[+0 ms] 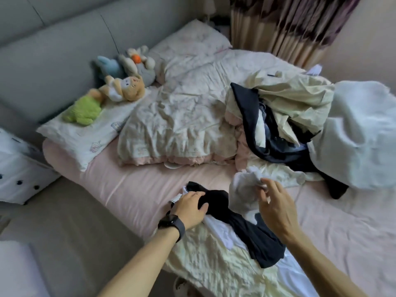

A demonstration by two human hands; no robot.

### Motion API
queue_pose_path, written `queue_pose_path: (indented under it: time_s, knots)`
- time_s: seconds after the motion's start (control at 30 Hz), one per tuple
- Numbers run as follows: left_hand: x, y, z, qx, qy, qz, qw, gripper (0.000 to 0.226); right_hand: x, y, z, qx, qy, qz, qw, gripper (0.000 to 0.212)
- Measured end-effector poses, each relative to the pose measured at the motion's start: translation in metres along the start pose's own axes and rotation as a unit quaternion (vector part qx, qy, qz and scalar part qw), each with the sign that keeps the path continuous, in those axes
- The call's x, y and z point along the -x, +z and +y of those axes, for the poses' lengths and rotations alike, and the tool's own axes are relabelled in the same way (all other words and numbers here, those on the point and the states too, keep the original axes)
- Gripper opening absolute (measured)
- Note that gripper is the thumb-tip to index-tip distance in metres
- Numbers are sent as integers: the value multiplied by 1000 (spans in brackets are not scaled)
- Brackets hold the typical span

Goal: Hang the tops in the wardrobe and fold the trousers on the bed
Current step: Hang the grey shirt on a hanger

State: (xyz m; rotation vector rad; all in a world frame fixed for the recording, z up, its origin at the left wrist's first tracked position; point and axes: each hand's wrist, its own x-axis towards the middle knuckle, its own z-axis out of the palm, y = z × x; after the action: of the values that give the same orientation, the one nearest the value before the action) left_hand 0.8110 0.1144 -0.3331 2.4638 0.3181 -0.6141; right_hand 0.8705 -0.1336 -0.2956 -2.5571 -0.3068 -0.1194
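A black garment (252,230) lies stretched along the near edge of the pink bed (132,189), over white and pale yellow cloth (205,264). My left hand (190,207), with a dark watch on its wrist, grips the garment's far end. My right hand (276,207) pinches a crumpled light grey-white garment (242,194) that lies just beyond the black one. A heap of clothes (285,116), cream, dark navy and white, sits on the right of the bed. No wardrobe is in view.
A rumpled quilt (182,125) covers the bed's middle. Several plush toys (120,82) lie by the grey padded headboard (53,50), on a white pillow (85,138). A striped curtain (285,24) hangs at the back right. Grey floor (70,221) runs along the bed's left side.
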Motion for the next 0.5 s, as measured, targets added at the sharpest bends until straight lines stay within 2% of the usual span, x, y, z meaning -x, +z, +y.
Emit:
queue_pose_path:
  time_s: [0.13,0.27,0.37,0.5]
  knots:
    - [59,-66,36,216,23,89,972,30,22,-42,-70,-33,-78,42,996,26]
    - [112,-107,57,316,57,61,945,39,47,-53,-110,-59,-148,34,987,31]
    - [141,-118,59,314,31,49,948,52,71,-55,-131,-62,-219,40,973,26]
    - [164,-114,46,317,-39,63,946,21,101,-49,-147,-81,-244,11,966,35]
